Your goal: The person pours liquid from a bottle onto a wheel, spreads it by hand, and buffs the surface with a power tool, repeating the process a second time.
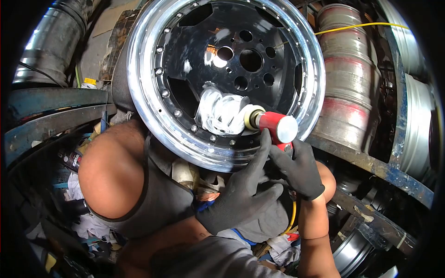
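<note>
A large wheel rim point(153, 109) with a polished lip and a black centre fills the upper middle. White paste point(220, 111) is smeared on the lower part of its black face. My right hand point(299, 167), in a dark glove, is wrapped round the lower part of a red air tool point(273, 125), whose round pale pad point(251, 116) touches the paste's right edge. My left hand point(245, 197), also gloved, has its fingers spread, the index fingertip beside the tool's body. Nothing shows in its palm.
Metal rims point(345, 78) are stacked on a rack at the right, behind a worn blue rail point(408, 183). A yellow hose point(354, 28) crosses the upper right. Another metal barrel point(55, 39) stands at the upper left. Cloths and clutter lie below.
</note>
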Tool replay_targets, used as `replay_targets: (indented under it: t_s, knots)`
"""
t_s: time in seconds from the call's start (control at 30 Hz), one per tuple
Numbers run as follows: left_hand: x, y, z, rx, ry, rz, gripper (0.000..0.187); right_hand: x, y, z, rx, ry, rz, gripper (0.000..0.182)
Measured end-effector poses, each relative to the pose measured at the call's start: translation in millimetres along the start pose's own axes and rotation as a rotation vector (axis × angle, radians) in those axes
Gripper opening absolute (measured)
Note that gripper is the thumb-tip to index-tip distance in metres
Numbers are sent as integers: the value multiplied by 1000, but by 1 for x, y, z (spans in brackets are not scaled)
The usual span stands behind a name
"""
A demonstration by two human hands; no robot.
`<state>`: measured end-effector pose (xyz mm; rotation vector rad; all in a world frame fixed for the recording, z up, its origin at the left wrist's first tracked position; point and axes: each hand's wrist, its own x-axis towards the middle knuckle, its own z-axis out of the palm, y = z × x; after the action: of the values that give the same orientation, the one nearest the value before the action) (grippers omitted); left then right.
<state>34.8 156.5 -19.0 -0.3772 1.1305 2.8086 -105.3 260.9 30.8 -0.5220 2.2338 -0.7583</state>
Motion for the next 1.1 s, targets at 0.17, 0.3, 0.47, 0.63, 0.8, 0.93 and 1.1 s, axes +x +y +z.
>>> replay_targets:
  t_s: [0.17,0.3,0.47,0.63,0.8,0.93,1.1]
  knots:
    - [-1,5,-1,64,-9,-19,101,0,-6,-4,-28,-18,27,31]
    - [-1,1,0,-22,-18,16,102,-1,-2,-4,22,-28,72,30]
    - [-2,-1,-2,-23,-22,20,102,-1,-3,-2,-1,-17,63,29]
    - [-6,5,-2,15,-35,-1,102,-2,-3,-3,-39,-13,46,30]
    - [-7,6,0,-27,-55,-1,103,-3,-2,-1,-14,-22,43,31]
    - [-9,2,0,-64,-79,27,103,-4,0,2,-47,5,15,31]
    - [-12,-6,-2,-40,-94,121,103,-4,0,2,-2,-32,24,31]
